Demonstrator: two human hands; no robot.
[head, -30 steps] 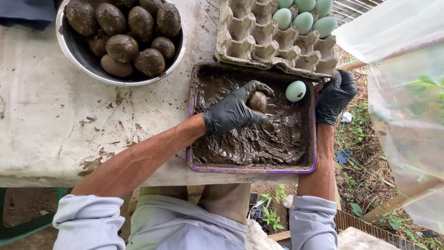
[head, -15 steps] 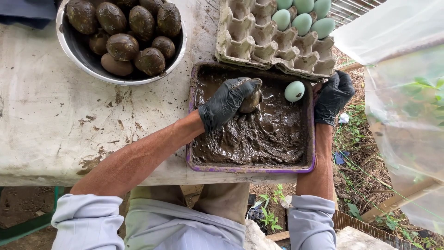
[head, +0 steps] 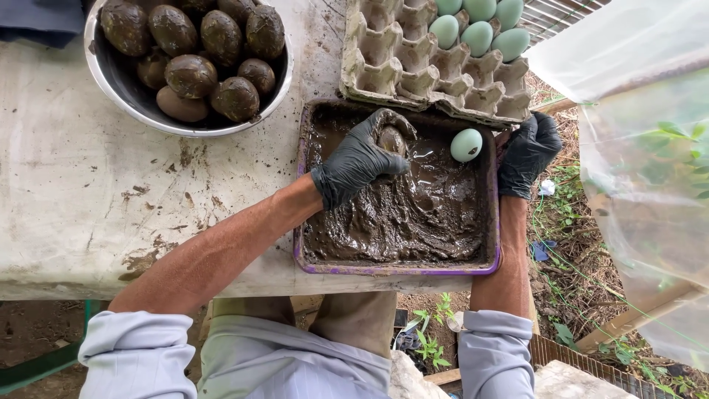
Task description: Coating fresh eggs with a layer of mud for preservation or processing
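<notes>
Stained table (head: 88,185): left hand (head: 358,159) clenches muddy egg (head: 391,140) over mud tray (head: 299,244); right hand (head: 527,151) grips rim beside clean egg (head: 466,145).

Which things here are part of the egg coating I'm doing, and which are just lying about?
In use: left hand gripping a muddy egg; mud tray; clean blue egg; right hand; egg carton; bowl of coated eggs.

Lying about: clear plastic bag; dark cloth.
</notes>
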